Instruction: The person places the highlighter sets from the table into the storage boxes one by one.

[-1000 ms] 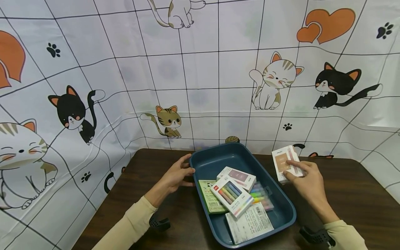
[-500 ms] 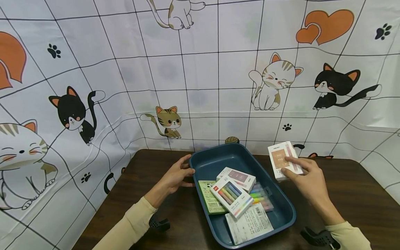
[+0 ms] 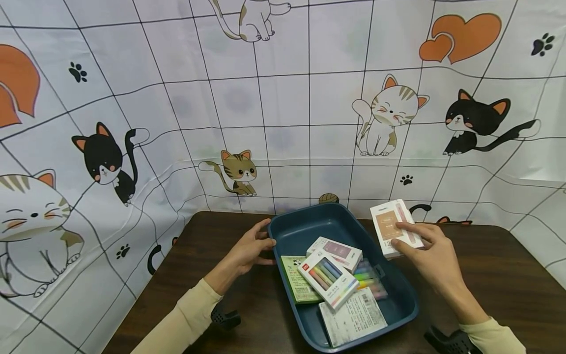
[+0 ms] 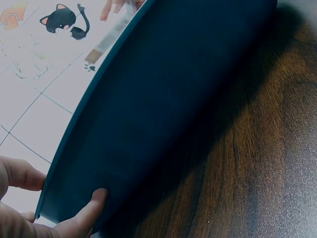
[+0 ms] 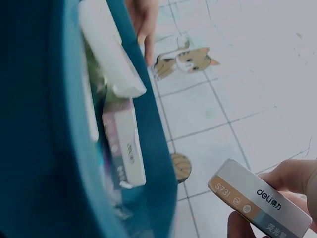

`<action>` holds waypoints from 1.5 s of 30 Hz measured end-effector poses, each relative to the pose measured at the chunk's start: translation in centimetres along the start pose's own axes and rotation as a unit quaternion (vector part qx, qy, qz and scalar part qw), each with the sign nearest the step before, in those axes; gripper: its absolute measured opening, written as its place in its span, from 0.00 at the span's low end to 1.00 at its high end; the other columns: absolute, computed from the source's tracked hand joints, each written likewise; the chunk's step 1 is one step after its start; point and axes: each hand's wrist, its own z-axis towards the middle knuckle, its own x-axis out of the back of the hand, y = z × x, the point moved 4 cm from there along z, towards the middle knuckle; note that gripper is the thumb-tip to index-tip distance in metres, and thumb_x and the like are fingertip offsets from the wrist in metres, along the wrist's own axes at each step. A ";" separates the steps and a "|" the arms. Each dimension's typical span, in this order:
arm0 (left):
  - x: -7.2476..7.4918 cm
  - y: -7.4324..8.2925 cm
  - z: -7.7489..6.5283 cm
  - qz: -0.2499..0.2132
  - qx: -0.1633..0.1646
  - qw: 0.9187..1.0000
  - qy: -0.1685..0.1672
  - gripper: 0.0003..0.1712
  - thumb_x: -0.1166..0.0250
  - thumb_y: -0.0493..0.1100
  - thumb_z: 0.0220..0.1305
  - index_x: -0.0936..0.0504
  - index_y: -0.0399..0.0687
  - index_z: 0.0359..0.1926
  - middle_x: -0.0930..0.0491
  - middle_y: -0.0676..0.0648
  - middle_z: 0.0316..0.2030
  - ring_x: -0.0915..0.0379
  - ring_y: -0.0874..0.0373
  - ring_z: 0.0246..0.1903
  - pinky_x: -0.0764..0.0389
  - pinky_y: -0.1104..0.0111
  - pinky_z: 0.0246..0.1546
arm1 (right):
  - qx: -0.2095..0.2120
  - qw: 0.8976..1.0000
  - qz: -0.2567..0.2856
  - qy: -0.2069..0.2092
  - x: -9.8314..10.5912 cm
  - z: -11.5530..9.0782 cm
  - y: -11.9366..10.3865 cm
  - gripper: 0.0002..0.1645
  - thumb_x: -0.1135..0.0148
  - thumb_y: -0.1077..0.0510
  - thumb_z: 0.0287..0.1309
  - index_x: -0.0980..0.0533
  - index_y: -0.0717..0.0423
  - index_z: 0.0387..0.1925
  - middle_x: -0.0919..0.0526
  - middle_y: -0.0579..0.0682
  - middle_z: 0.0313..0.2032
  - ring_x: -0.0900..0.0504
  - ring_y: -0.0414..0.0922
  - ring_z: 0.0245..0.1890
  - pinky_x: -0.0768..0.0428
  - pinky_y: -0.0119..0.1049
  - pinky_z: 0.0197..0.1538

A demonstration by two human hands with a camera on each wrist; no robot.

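My right hand (image 3: 435,255) pinches a white highlighter box (image 3: 391,226) with an orange-tan panel, thumb on one side and fingers on the other. It is held tilted above the table, beside the bin's right rim. Its printed side, marked deli S731, faces the right wrist view. My left hand (image 3: 249,248) touches the far left corner of the blue bin (image 3: 300,223), fingers fairly straight at the rim and outer wall. Inside the bin lie a boxed pen set (image 3: 328,278), a purple-windowed white box (image 3: 340,250), a green pack (image 3: 300,280) and a white barcoded box (image 3: 353,317).
A clear pack of coloured pens (image 3: 369,278) lies partly under the other boxes in the bin. The dark wooden table (image 3: 234,309) meets a cat-print sheet (image 3: 283,108) at its back edge. The bin's raised walls stand between the hands.
My right hand has brought the highlighter box leftward and slightly up, closer to the bin's right rim. The left hand and the bin stay where they were.
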 end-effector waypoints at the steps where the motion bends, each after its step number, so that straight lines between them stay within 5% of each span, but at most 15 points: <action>1: 0.0 0.0 0.0 -0.001 -0.001 1.000 0.000 0.43 0.43 0.30 0.73 0.52 0.50 0.81 0.45 0.28 0.71 0.29 0.32 0.56 0.17 0.43 0.41 | 0.000 1.000 0.000 -0.003 0.0 0.0 -0.3 0.30 0.24 0.51 0.59 0.19 0.58 0.61 0.29 0.57 0.58 0.22 0.54 0.44 0.20 0.25 0.32; 7: -0.1 0.0 0.2 -0.002 -0.003 1.000 0.001 0.43 0.43 0.30 0.73 0.52 0.50 0.81 0.46 0.28 0.71 0.30 0.30 0.57 0.17 0.43 0.42 | -0.007 0.999 0.032 -0.040 -0.4 -0.4 -1.7 0.31 0.24 0.50 0.59 0.19 0.56 0.61 0.29 0.55 0.59 0.21 0.51 0.40 0.17 0.30 0.34; 20: -0.2 -0.1 0.5 0.002 -0.005 1.000 0.008 0.43 0.42 0.30 0.72 0.50 0.51 0.81 0.44 0.29 0.71 0.28 0.33 0.56 0.17 0.42 0.41 | -0.004 0.989 0.036 -0.144 -2.5 -1.9 -3.8 0.28 0.24 0.48 0.59 0.18 0.50 0.60 0.27 0.53 0.61 0.23 0.54 0.50 0.18 0.35 0.40; 31: -0.1 -0.2 0.5 0.005 -0.005 1.000 0.011 0.43 0.42 0.30 0.72 0.50 0.51 0.81 0.42 0.30 0.70 0.27 0.33 0.55 0.17 0.43 0.41 | 0.005 0.971 0.092 -0.222 -5.1 -3.6 -4.4 0.24 0.21 0.55 0.54 0.15 0.50 0.54 0.28 0.57 0.55 0.17 0.48 0.35 0.16 0.40 0.31; 45: -0.2 -0.2 0.5 0.002 -0.003 1.000 0.010 0.43 0.42 0.30 0.72 0.50 0.50 0.81 0.44 0.29 0.71 0.28 0.32 0.56 0.17 0.43 0.41 | 0.065 0.963 0.039 -0.257 -6.7 -4.9 -5.1 0.22 0.20 0.48 0.51 0.13 0.40 0.50 0.25 0.47 0.51 0.27 0.54 0.50 0.21 0.36 0.42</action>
